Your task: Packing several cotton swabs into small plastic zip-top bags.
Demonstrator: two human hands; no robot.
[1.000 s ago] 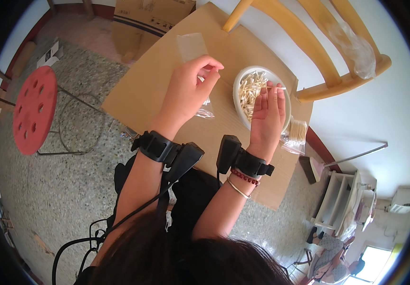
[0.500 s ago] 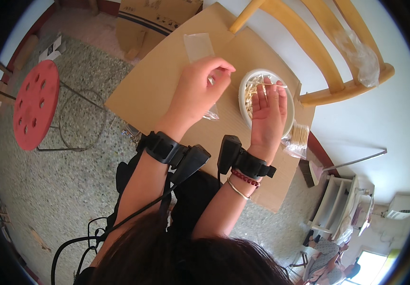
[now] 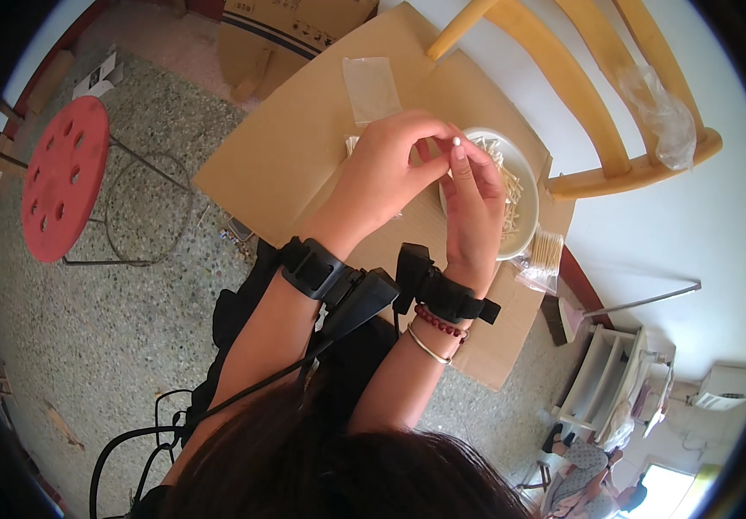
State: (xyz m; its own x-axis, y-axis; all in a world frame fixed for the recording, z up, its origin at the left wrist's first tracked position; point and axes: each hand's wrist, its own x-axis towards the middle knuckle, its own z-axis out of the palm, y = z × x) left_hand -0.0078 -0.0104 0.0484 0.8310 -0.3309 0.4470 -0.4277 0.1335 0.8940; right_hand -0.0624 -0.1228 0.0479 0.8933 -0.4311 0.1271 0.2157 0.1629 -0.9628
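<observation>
white cotton swab [image 3: 457, 141] is pinched in the right hand [image 3: 475, 212]; left hand [image 3: 383, 163] meets its fingertips, own grip unclear

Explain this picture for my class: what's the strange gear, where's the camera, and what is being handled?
No robot here: a person works with bare hands, a black device strapped to each wrist. A head-worn fisheye camera looks down, bending straight edges toward the picture's rim. On the brown cardboard are a white bowl of cotton swabs, a flat clear bag and a bag of swabs. The right hand pinches one swab, white tip showing; the left hand meets it there, though whether it also grips is unclear.
</observation>
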